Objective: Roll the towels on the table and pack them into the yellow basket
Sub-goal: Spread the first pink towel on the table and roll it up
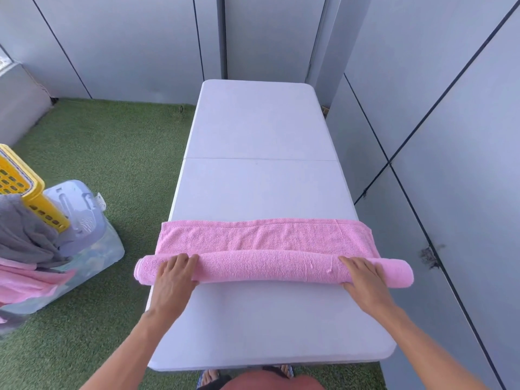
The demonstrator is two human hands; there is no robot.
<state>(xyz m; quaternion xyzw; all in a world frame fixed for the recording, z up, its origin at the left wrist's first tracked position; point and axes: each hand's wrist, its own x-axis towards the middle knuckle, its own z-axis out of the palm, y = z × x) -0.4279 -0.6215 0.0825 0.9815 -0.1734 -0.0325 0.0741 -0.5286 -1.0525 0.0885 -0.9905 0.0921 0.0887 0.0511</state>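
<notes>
Pink terry-cloth towel (267, 249) across the near half of a long white folding plastic table (259, 122), mostly rolled into a thick cylinder running left to right, both ends overhanging the table's side edges. Flat unrolled strip of the same towel just beyond the roll, on the far side, its far hem straight across the tabletop.

Left hand (173, 277) on the roll near its left end, fingers curled over the top, thumb against the near side, gripping the roll. Right hand (363, 277) on the roll near its right end, fingers laid over the top and bent around it, thumb at the near side, likewise gripping the roll. Bare forearms reaching in from the near edge.

Yellow perforated plastic basket (33, 198) at the far left edge of view, on the green artificial grass (112, 153), well apart from the table. Crumpled grey towel (25, 235) and another pink towel (28, 280) heaped beside it, over a clear plastic storage box (92, 249). Grey panelled walls (436, 108) behind and to the right.
</notes>
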